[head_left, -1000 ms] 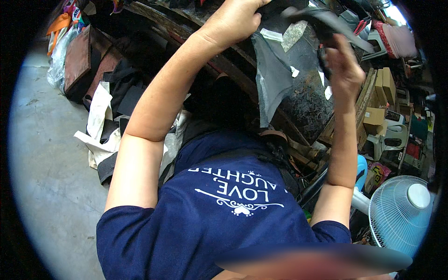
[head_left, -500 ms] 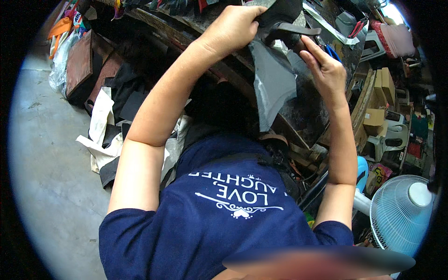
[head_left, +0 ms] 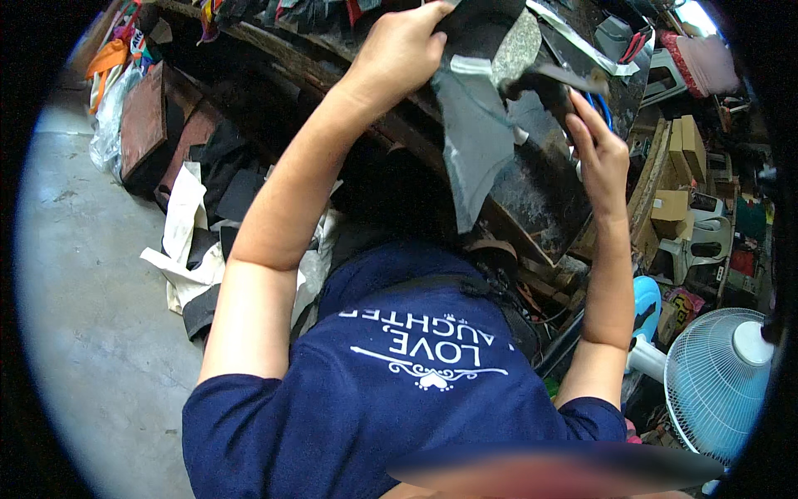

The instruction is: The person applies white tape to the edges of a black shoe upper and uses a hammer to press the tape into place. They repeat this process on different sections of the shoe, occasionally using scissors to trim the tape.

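Note:
My left hand [head_left: 401, 55] pinches the edge of a black sheet piece [head_left: 478, 32], perhaps leather, at the top of the view. Below it hangs a grey panel [head_left: 475, 154] with pointed corners, reaching past the edge of the dark workbench [head_left: 553, 195]; whether the two are joined I cannot tell. A speckled stone slab [head_left: 517, 51] lies beside the black piece. To the right, my right hand [head_left: 602, 154] is closed round the handle of a hammer [head_left: 555, 81]. Its head is blurred and stands off the pieces, above the bench.
A blue-handled tool [head_left: 600, 108] and a white strip [head_left: 582, 37] lie on the bench. Fabric scraps [head_left: 187, 224] and brown boards [head_left: 143, 121] are heaped at left. At right stand a fan [head_left: 719, 387], cardboard boxes [head_left: 669, 208] and plastic chairs [head_left: 706, 241].
The hammer has moved right, away from the black piece, baring more of the stone slab. My left hand and the pieces have shifted slightly left.

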`<state>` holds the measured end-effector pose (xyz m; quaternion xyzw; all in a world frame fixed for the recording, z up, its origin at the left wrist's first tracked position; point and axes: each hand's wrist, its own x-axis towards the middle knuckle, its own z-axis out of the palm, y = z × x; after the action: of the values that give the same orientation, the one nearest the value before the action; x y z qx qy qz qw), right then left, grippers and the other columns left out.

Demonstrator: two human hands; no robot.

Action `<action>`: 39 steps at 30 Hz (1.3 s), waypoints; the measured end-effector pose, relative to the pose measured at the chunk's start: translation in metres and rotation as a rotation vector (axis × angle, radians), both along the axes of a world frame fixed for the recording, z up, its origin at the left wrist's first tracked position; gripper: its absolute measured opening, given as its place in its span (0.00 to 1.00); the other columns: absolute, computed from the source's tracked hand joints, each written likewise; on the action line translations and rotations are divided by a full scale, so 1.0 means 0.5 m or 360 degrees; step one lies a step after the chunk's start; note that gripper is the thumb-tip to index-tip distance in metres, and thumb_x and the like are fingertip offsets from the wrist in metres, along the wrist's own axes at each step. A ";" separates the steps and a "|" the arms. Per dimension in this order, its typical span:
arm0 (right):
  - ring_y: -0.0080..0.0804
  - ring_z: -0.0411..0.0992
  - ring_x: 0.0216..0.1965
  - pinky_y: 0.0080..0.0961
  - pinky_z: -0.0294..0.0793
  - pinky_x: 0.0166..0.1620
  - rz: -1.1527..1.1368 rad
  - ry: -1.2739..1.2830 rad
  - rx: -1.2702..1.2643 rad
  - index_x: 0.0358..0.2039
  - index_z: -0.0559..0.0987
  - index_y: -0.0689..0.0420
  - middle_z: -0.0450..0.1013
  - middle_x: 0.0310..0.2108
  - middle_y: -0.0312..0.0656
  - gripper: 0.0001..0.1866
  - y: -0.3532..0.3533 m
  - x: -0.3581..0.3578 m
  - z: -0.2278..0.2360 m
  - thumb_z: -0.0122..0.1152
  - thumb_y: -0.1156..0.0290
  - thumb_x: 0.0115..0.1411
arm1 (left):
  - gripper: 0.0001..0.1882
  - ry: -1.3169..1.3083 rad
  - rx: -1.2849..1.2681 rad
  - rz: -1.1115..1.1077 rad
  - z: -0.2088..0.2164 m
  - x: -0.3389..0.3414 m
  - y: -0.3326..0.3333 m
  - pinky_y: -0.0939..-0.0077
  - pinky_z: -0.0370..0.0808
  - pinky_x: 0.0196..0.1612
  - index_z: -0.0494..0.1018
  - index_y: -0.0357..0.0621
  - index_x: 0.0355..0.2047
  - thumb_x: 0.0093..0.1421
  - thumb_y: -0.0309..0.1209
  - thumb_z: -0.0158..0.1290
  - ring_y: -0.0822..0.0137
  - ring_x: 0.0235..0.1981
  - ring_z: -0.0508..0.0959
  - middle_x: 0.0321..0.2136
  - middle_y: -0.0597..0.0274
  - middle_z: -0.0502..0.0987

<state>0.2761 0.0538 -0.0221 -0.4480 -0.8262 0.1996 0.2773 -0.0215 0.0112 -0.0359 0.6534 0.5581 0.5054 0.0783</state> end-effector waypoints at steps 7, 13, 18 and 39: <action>0.32 0.71 0.30 0.27 0.72 0.34 0.0106 -0.0288 0.0857 0.50 0.81 0.40 0.72 0.28 0.36 0.27 -0.033 0.054 -0.036 0.71 0.70 0.46 | 0.23 -0.1969 -0.0509 -0.1073 -0.019 0.034 -0.040 0.74 0.76 0.28 0.63 0.37 0.58 0.63 0.28 0.52 0.67 0.27 0.77 0.39 0.57 0.75; 0.32 0.70 0.34 0.30 0.72 0.38 0.0071 -0.0514 0.0755 0.51 0.79 0.37 0.70 0.32 0.34 0.27 -0.037 0.044 -0.034 0.70 0.66 0.48 | 0.32 -0.3025 -0.0665 -0.2421 -0.047 0.117 -0.026 0.81 0.65 0.18 0.51 0.37 0.65 0.69 0.45 0.42 0.75 0.16 0.65 0.31 0.57 0.65; 0.33 0.70 0.34 0.30 0.71 0.38 0.0085 -0.0507 0.0791 0.51 0.79 0.38 0.70 0.32 0.35 0.27 -0.039 0.044 -0.035 0.69 0.66 0.48 | 0.34 -0.3235 -0.0657 -0.2592 -0.056 0.120 -0.022 0.80 0.66 0.18 0.52 0.34 0.64 0.68 0.48 0.42 0.73 0.17 0.65 0.30 0.56 0.63; 0.15 0.73 0.36 0.15 0.73 0.35 -0.0111 0.0716 0.0050 0.59 0.73 0.55 0.77 0.45 0.37 0.20 -0.021 0.032 0.032 0.55 0.65 0.68 | 0.20 0.0110 -0.0149 0.0252 -0.012 0.021 -0.023 0.67 0.75 0.47 0.72 0.36 0.50 0.56 0.27 0.55 0.50 0.45 0.79 0.42 0.40 0.77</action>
<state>0.2921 0.0433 -0.0061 -0.4163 -0.7304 0.2719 0.4683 -0.0112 -0.0003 -0.0420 0.6201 0.6332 0.4605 0.0492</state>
